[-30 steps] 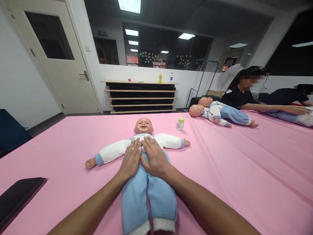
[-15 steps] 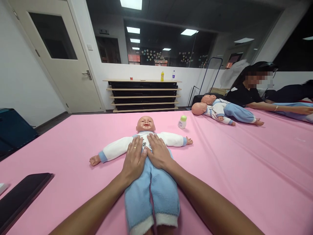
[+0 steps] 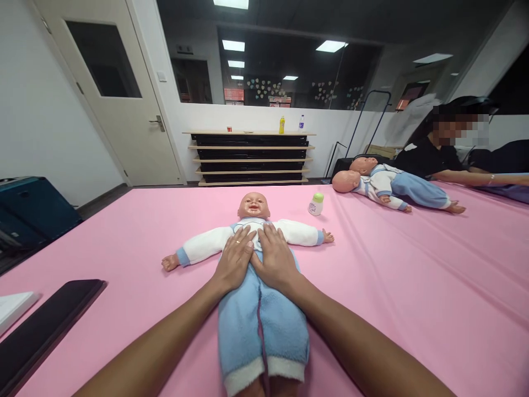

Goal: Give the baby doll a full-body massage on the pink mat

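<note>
A baby doll lies on its back on the pink table cover, head away from me and arms spread wide. It wears a white top with blue cuffs and fuzzy light-blue trousers. My left hand rests flat on the left side of its chest and belly, a ring on one finger. Flat on the other side lies my right hand, fingers pointing toward the doll's head. The thumbs come close together at the middle. Part of the top's front is hidden under both hands. A small white bottle with a green cap stands beyond the doll's right-hand arm.
Two more dolls lie at the far right, near a person in a black shirt. A black flat case and a white object are at the left edge. Behind the table stands a low shelf stack.
The view has shifted slightly, so the scene sits a little further right. My hands remain on the doll's torso, now closer together over the front of its top.
</note>
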Motion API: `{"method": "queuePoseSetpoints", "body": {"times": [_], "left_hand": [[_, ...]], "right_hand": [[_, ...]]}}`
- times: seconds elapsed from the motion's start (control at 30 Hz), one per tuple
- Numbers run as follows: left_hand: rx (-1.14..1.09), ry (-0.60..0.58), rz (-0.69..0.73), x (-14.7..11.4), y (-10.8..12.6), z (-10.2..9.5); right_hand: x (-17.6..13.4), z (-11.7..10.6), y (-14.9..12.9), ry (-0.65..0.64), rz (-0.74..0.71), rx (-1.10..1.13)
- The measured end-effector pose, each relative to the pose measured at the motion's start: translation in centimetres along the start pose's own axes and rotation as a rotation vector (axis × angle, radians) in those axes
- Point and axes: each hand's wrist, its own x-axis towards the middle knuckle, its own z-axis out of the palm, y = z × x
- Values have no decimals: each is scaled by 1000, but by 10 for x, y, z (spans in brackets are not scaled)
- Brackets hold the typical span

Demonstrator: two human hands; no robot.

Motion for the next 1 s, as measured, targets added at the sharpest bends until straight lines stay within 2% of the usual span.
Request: {"method": "queuePoseSetpoints", "body": {"times": [0.13,0.2,0.3,0.4,0.5,0.6,0.73,0.8,0.87,1.0], "left_hand": [[-28,87,-64,0,-10,9],[-31,157,-81,-4,-10,11],[23,257,-3,-11,-1,8],[106,274,208,-17,13,1],[153,252,371,-20,23,-5],[180,237,439,-18,26,-8],[177,90,472,-8,21,-11],[172,-22,474,-1,17,-14],[172,-105,478,6,11,-16],[100,-122,393,15,-8,-11]], "right_hand": [[-1,-1,1,-18,-291,82],[1,-2,3,-50,-363,113],[5,-4,5,-109,-357,115],[9,-3,7,-154,-286,72],[11,-1,10,-167,-175,35],[8,2,12,-163,-11,15],[2,8,15,-132,102,12],[-1,11,15,-73,64,34],[-2,12,14,8,-34,74],[0,7,6,74,-240,161]]}}
